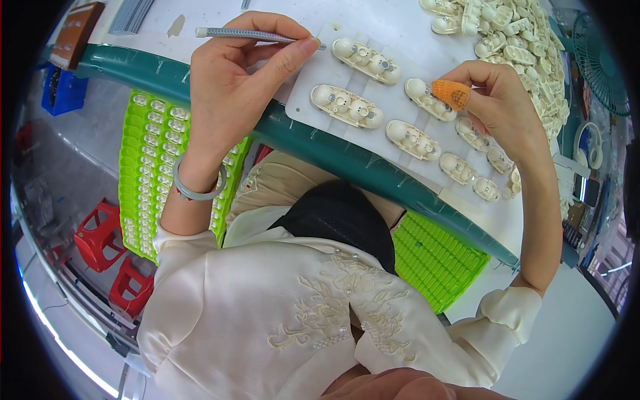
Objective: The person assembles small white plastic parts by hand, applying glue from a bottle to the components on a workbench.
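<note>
My left hand (233,80) grips a thin grey tool (247,33) like a pen, its tip near the white mat (313,93) on the table. Several cream plastic parts lie in two rows on that mat, such as one (347,107) just right of my left hand. My right hand (497,100) wears an orange fingertip cover (451,93) and presses on a cream part (430,100) in the upper row.
A big heap of cream parts (513,40) lies at the far right of the white table with a green edge (333,153). Bright green trays (150,167) (437,257) sit below the table edge. Red stools (100,233) stand on the floor at left. A fan (603,63) stands at right.
</note>
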Action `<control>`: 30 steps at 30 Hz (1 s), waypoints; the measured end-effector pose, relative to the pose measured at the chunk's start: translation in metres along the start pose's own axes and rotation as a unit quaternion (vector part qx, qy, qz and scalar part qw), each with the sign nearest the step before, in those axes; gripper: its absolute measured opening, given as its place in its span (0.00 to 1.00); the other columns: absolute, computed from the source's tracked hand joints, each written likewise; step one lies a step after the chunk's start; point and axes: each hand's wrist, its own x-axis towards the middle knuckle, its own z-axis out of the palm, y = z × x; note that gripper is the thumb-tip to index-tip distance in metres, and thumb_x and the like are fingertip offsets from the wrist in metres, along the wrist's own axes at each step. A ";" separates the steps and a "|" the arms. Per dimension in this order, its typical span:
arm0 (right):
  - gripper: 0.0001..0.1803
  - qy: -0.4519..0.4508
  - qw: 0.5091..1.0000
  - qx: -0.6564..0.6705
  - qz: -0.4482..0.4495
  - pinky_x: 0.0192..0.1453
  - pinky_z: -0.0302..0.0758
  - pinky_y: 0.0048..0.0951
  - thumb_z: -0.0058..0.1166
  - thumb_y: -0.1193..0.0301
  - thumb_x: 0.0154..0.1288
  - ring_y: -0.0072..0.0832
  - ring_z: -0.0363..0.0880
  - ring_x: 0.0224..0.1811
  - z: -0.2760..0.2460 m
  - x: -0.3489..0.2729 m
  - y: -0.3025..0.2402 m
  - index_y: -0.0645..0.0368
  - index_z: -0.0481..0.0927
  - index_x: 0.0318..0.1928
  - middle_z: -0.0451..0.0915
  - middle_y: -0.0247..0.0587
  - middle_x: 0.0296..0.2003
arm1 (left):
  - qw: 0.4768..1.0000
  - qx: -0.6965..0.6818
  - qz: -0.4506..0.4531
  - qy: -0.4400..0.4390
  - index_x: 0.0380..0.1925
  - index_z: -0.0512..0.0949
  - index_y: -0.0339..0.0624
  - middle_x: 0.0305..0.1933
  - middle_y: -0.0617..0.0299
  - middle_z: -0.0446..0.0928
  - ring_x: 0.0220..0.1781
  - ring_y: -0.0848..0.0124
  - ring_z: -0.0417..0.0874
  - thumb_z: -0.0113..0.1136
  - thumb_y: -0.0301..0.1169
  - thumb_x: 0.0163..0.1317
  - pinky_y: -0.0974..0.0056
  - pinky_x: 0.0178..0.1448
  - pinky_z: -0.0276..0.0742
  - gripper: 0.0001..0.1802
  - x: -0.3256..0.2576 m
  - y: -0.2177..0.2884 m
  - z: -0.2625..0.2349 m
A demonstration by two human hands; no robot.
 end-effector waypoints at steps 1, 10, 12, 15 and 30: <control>0.11 -0.003 1.000 0.021 0.006 0.15 0.56 0.16 0.46 0.80 0.51 0.11 0.60 0.12 0.000 -0.001 0.001 0.66 0.80 0.34 0.71 0.29 0.16 | 1.000 -0.001 0.000 0.001 0.33 0.77 0.33 0.32 0.60 0.79 0.34 0.78 0.80 0.61 0.22 0.53 0.79 0.37 0.74 0.08 0.000 0.000 0.000; 0.11 -0.003 0.998 0.059 0.032 0.15 0.56 0.15 0.46 0.80 0.51 0.11 0.60 0.12 0.001 -0.005 -0.006 0.65 0.81 0.34 0.70 0.29 0.15 | 1.000 -0.012 -0.008 -0.001 0.33 0.77 0.33 0.31 0.60 0.79 0.33 0.79 0.79 0.61 0.22 0.52 0.79 0.36 0.74 0.08 0.000 -0.004 0.001; 0.10 0.002 0.998 0.052 0.039 0.15 0.56 0.16 0.47 0.80 0.51 0.11 0.60 0.12 0.002 -0.004 -0.007 0.65 0.81 0.34 0.70 0.29 0.14 | 1.000 -0.004 -0.013 -0.003 0.33 0.77 0.33 0.31 0.61 0.79 0.33 0.79 0.79 0.61 0.22 0.52 0.79 0.36 0.74 0.07 0.000 -0.003 0.002; 0.10 -0.010 0.999 0.033 0.023 0.15 0.56 0.16 0.47 0.80 0.51 0.11 0.60 0.12 0.002 -0.003 -0.009 0.65 0.80 0.33 0.70 0.29 0.14 | 1.000 -0.016 -0.007 0.001 0.33 0.76 0.32 0.31 0.60 0.79 0.33 0.79 0.79 0.61 0.21 0.53 0.79 0.36 0.74 0.07 0.000 -0.006 0.001; 0.11 -0.021 0.995 0.095 0.017 0.15 0.55 0.14 0.48 0.81 0.53 0.10 0.60 0.12 0.003 -0.006 -0.003 0.64 0.80 0.36 0.70 0.28 0.15 | 1.000 0.012 -0.004 0.002 0.32 0.77 0.32 0.30 0.61 0.79 0.33 0.78 0.80 0.61 0.22 0.52 0.78 0.36 0.75 0.07 -0.001 -0.005 0.001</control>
